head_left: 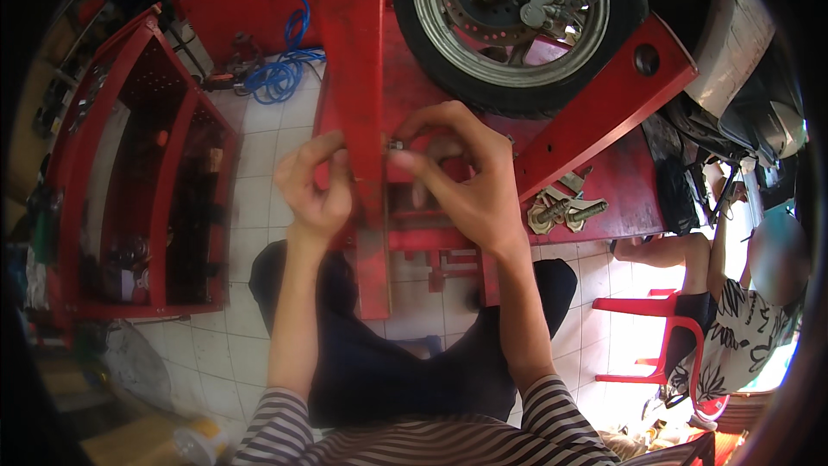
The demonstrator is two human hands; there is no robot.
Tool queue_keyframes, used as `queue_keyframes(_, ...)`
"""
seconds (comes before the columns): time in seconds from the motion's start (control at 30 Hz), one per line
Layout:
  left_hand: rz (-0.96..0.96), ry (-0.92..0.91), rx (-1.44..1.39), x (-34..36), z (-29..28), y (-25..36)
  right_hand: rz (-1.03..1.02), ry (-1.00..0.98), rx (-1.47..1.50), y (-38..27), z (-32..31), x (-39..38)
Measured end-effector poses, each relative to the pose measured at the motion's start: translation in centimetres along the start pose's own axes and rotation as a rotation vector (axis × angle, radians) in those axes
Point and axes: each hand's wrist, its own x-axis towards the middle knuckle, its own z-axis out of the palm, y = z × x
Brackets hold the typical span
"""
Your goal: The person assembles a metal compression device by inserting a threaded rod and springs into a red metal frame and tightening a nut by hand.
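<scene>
My left hand (315,185) is closed against the left side of an upright red metal bar (358,78) of a motorcycle lift stand. My right hand (466,177) pinches a small silvery fastener (397,146) at the bar's right edge with thumb and forefinger. What the left fingers hold behind the bar is hidden. A motorcycle wheel (517,26) with a brake disc rests on the red platform (612,181) just beyond my hands.
Loose bolts and washers (565,210) lie on the platform's right corner. A red tool cabinet (129,181) stands on the left, with a coiled blue hose (280,69) behind it. Another person sits on a red plastic chair (664,328) at the right. White tiled floor lies below.
</scene>
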Motion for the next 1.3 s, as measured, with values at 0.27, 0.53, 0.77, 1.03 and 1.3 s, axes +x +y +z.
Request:
queue_keyframes(0.27, -0.058, -0.036, -0.007, 1.4, 1.0, 1.6, -0.112, 0.139, -0.039, 0.4, -0.3, 0.4)
queue_keyframes(0.53, -0.097, -0.07, -0.049, 1.9, 1.3, 2.2, -0.159, 0.14, -0.036, 0.5, -1.0, 0.7)
queue_keyframes(0.77, -0.168, 0.162, -0.209, 1.3, 2.6, 1.9, -0.061, 0.054, 0.044, 1.0, -1.0, 0.3)
queue_keyframes(1.03, -0.053, 0.191, 0.054, -1.7, 1.1, 0.8, -0.076, 0.12, 0.18, 1.3, 0.6, 0.3)
queue_keyframes(1.3, -0.139, 0.004, -0.02, -0.9, -0.4, 2.0, 0.007, 0.077, 0.056, 2.5, 1.3, 0.7)
